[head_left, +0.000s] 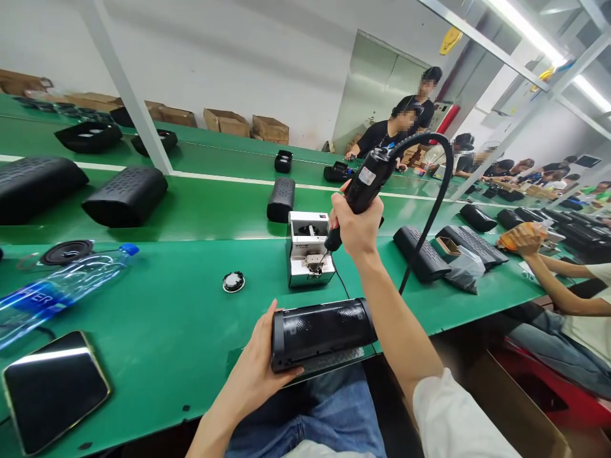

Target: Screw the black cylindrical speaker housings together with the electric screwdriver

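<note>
A black speaker housing (pixel 322 335) is held lying on its side at the near edge of the green table (pixel 172 318), just above the person's lap; it is gripped at its left end by the left hand (pixel 260 369), whose fingers are wrapped under it and whose thumb is laid along its end face. A black electric screwdriver (pixel 363 187) is clasped in the closed right hand (pixel 357 226), tilted, with its bit lowered into the small white screw feeder (pixel 309 248) beyond the housing. A thick black cable (pixel 436 191) is looped from the tool's top. A small round part (pixel 233 281) lies left of the feeder; a water bottle (pixel 57 292) and a phone (pixel 52 388) are seen farther left.
</note>
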Action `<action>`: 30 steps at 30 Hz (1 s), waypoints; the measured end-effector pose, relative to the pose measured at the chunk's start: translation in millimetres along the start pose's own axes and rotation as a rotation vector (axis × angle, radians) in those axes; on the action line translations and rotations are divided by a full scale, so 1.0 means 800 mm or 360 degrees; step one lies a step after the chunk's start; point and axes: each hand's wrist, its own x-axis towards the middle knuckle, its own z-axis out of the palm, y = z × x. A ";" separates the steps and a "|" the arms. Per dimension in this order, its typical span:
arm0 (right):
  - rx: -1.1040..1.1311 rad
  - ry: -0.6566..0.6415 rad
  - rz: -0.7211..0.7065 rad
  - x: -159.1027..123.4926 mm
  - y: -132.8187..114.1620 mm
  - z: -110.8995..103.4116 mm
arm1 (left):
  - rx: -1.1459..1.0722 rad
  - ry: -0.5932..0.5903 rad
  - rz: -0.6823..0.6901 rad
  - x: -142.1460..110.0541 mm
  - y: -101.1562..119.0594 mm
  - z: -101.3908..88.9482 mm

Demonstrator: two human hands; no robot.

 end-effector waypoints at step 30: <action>0.0239 -0.0417 -0.0056 -0.147 -0.167 -0.105 | 0.0075 0.0047 -0.0007 0.003 -0.005 -0.004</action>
